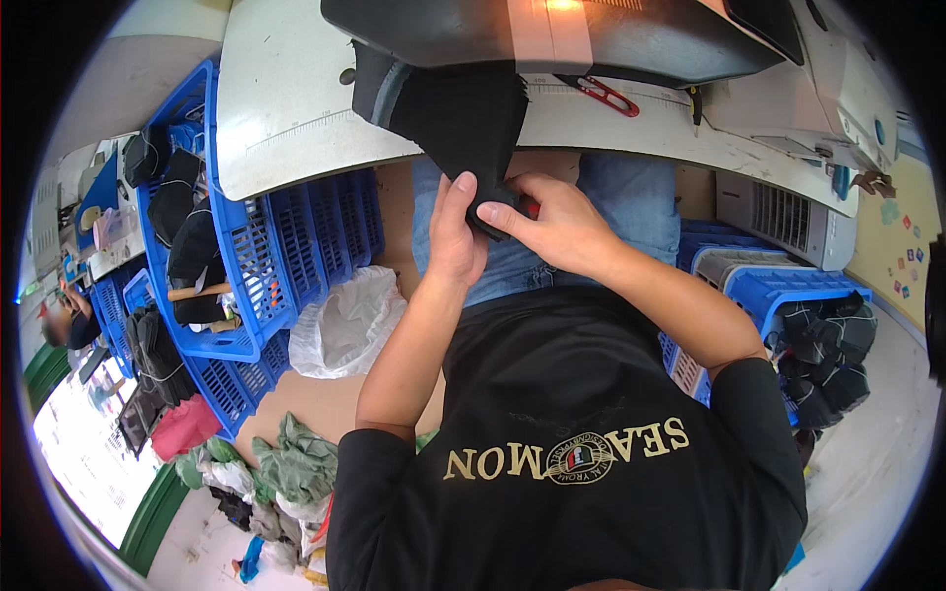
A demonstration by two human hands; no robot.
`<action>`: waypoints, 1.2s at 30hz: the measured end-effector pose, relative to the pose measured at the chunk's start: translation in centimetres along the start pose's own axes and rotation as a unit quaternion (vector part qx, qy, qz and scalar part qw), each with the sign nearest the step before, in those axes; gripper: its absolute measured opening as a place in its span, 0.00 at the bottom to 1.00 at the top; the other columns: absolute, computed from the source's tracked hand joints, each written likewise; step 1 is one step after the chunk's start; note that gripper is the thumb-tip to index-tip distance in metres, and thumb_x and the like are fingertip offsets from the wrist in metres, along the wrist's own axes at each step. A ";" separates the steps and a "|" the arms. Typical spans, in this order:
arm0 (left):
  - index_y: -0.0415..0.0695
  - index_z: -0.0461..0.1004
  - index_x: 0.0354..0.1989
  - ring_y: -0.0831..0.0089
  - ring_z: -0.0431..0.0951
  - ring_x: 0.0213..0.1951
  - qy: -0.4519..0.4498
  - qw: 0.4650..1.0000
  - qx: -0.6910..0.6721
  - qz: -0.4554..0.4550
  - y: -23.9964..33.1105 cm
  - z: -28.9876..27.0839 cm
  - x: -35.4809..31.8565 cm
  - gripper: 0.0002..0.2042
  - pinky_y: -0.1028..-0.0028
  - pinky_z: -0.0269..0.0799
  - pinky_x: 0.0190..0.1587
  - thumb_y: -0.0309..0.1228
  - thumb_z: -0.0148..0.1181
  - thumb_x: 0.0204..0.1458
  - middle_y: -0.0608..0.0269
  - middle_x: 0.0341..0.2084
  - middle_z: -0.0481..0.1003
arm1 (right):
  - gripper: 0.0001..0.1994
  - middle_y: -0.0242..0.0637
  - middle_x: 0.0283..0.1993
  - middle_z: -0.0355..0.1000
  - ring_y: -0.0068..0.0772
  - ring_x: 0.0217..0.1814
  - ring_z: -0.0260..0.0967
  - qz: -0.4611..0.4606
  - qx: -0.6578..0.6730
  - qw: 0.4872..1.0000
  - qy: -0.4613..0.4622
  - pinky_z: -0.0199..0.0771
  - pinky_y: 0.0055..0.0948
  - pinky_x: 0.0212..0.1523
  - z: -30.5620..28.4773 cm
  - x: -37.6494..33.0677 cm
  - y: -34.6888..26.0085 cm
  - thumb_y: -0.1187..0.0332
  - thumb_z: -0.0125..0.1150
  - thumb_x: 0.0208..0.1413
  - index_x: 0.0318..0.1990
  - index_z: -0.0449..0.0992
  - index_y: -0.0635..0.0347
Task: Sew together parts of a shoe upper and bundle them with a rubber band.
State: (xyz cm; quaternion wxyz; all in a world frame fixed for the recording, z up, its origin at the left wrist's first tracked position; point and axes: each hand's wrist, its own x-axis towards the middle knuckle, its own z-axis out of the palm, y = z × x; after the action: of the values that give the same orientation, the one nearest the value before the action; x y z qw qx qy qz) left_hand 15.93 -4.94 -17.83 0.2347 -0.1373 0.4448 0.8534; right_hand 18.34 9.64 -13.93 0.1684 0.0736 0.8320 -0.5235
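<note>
A piece of black fabric (463, 113) with a grey strip along its left edge hangs from beneath the machine head over the front edge of the white table. Both of my hands grip its gathered lower end above my lap. My left hand (458, 236) is closed on the left side of the cloth, thumb up. From the other side my right hand (557, 222) pinches it, thumb on top, with the fingers partly hidden behind. A small red thing (529, 207) shows beside the right fingers; its kind I cannot make out.
The dark sewing machine (650, 44) spans the white table (286, 108), with red-handled snips (609, 97) beneath. At left stands a blue crate (241, 236) holding black bundles, near a white plastic bag (345, 325). At right, black bundles (828, 345) fill another blue crate (778, 286).
</note>
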 end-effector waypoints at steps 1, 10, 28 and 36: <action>0.37 0.62 0.56 0.63 0.73 0.49 -0.008 1.000 0.019 0.009 0.2 0.1 -0.1 0.24 0.65 0.67 0.55 0.40 0.50 0.56 0.53 0.47 0.71 | 0.37 0.51 0.36 0.73 0.42 0.39 0.72 0.005 -0.014 1.000 -0.017 0.70 0.34 0.43 -0.2 0.0 -0.1 0.39 0.57 0.50 0.45 0.73 0.74; 0.38 0.62 0.54 0.71 0.72 0.45 -0.011 0.993 0.113 -0.015 1.7 0.5 -0.2 0.22 0.72 0.66 0.51 0.33 0.57 0.53 0.57 0.43 0.72 | 0.37 0.54 0.39 0.74 0.53 0.44 0.72 -0.027 -0.115 0.989 -0.086 0.71 0.41 0.45 -1.2 -0.2 -0.5 0.36 0.50 0.50 0.44 0.74 0.70; 0.35 0.52 0.63 0.67 0.66 0.53 -0.024 0.936 0.298 0.183 2.9 -1.4 -0.5 0.31 0.71 0.59 0.58 0.29 0.55 0.51 0.54 0.52 0.65 | 0.17 0.38 0.39 0.73 0.43 0.42 0.72 -0.174 -0.311 0.922 0.153 0.72 0.38 0.37 -3.5 6.2 1.9 0.62 0.63 0.47 0.45 0.75 0.54; 0.35 0.56 0.61 0.68 0.63 0.56 -0.060 0.974 0.219 0.026 4.8 -2.6 0.1 0.28 0.73 0.52 0.61 0.28 0.51 0.50 0.57 0.55 0.64 | 0.25 0.41 0.41 0.74 0.46 0.40 0.73 -0.198 -0.292 0.933 0.070 0.72 0.40 0.38 -5.4 7.8 0.9 0.59 0.63 0.47 0.55 0.70 0.51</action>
State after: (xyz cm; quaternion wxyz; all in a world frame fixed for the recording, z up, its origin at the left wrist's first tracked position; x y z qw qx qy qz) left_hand 13.44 -9.44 -16.05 0.2625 -0.0198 0.6096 0.7477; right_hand 10.23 14.41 -15.35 0.0170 -0.1086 0.9554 -0.2742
